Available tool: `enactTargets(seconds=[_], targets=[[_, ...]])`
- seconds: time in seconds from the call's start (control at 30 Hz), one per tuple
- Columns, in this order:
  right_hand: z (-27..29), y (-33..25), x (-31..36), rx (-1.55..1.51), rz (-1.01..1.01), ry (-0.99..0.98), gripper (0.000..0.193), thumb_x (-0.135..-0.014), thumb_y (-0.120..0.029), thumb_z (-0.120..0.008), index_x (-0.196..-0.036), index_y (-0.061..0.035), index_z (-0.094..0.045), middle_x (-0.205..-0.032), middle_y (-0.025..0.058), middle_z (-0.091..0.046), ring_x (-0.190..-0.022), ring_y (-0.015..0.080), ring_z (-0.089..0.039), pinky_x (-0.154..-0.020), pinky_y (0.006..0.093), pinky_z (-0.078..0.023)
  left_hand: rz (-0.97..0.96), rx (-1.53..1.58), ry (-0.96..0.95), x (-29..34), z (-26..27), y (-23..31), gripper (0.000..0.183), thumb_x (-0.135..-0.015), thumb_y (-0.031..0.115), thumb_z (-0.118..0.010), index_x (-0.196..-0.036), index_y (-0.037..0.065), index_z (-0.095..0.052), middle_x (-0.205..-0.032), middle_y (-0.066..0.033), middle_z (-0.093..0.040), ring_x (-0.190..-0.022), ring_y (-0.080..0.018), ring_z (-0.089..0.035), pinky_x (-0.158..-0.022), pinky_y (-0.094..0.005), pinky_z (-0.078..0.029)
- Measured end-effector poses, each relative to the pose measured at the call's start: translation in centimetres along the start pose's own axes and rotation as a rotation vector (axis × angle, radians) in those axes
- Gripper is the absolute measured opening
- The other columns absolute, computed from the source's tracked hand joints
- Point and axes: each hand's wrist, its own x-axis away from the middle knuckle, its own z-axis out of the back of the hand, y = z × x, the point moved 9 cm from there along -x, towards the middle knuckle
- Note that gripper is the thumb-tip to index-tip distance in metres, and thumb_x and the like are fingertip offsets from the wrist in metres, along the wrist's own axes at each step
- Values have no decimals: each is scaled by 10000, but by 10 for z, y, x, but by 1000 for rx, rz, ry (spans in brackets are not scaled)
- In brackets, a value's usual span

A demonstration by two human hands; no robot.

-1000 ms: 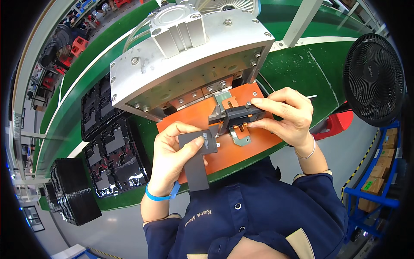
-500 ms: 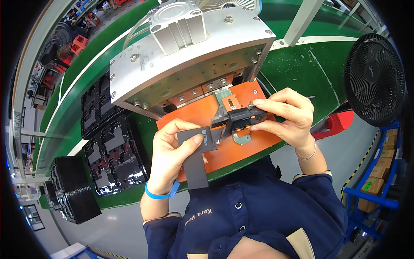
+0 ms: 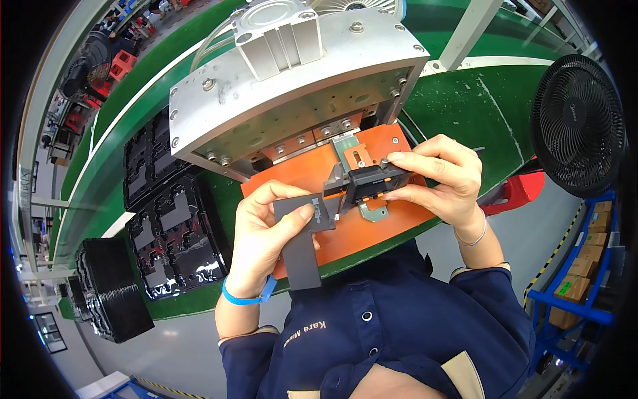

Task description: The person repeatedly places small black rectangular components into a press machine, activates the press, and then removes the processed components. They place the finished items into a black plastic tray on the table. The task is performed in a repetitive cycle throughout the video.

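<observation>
My left hand (image 3: 254, 234) is closed on a flat dark grey L-shaped piece (image 3: 302, 259), thumb on top near a small printed patch. The piece's upper right corner lies beside a fixture on an orange base plate (image 3: 399, 229). My right hand (image 3: 450, 178) pinches the right end of the fixture's black slide block (image 3: 372, 181), index finger and thumb on opposite sides of it. Whether the grey piece touches the block, I cannot tell. A greenish metal tab (image 3: 373, 213) shows on the near side of the block.
A silver metal press frame (image 3: 332, 50) stands over the far part of the orange plate. On the left are black trays (image 3: 176, 233) with grey pieces, and stacked black trays (image 3: 116, 289). A black fan (image 3: 577, 123) and red stool (image 3: 522, 189) are at right.
Both hands keep their holds in nearly the same place. The whole view has shifted very slightly.
</observation>
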Motion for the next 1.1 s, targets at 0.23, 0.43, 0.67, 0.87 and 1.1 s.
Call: enactTargets(seconds=[0.23,0.43,0.67,0.87,1.1], targets=[[0,-1,0,-67,-72,-56,527,-542,-204,-884,-1030,-57,-749,-741,30,-617,-615,129,-545,-530,253,-429,14,-19,8,10,5,6,153,-886,43,-671,-1013,-5,-601,-869,-93,-681,-684,-128,-676,-583,-254,-582],[75,63,56,-158,-402,128,531,-697,-95,-829,-1186,12,-652,-913,15,-576,-778,95,-533,-683,218,-434,-727,-901,782,117,76,107,198,-786,-63,-717,-978,-15,-711,-861,-90,-713,-748,-116,-665,-648,-203,-505],[102,203,138,311,-738,74,403,-834,-87,-760,-1222,-47,-658,-749,-88,-484,-641,8,-371,-559,165,-283,-775,-1836,1015,144,119,51,232,-774,-23,-714,-993,51,-734,-907,-96,-706,-807,-235,-692,-711,-314,-562],[99,234,169,586,-797,19,387,-835,-250,-768,-1184,-103,-691,-785,-42,-510,-641,45,-413,-563,217,-333,-387,-1596,974,133,143,-8,313,-894,168,-660,-1183,47,-658,-1268,-154,-601,-1206,-322,-560,-983,-420,-467],[92,229,168,613,-746,29,375,-852,-272,-748,-1183,-106,-691,-887,-6,-559,-665,78,-460,-610,237,-403,-509,-1371,1118,170,186,14,310,-945,156,-574,-1202,-6,-636,-1282,-206,-594,-1211,-380,-555,-1027,-443,-432]])
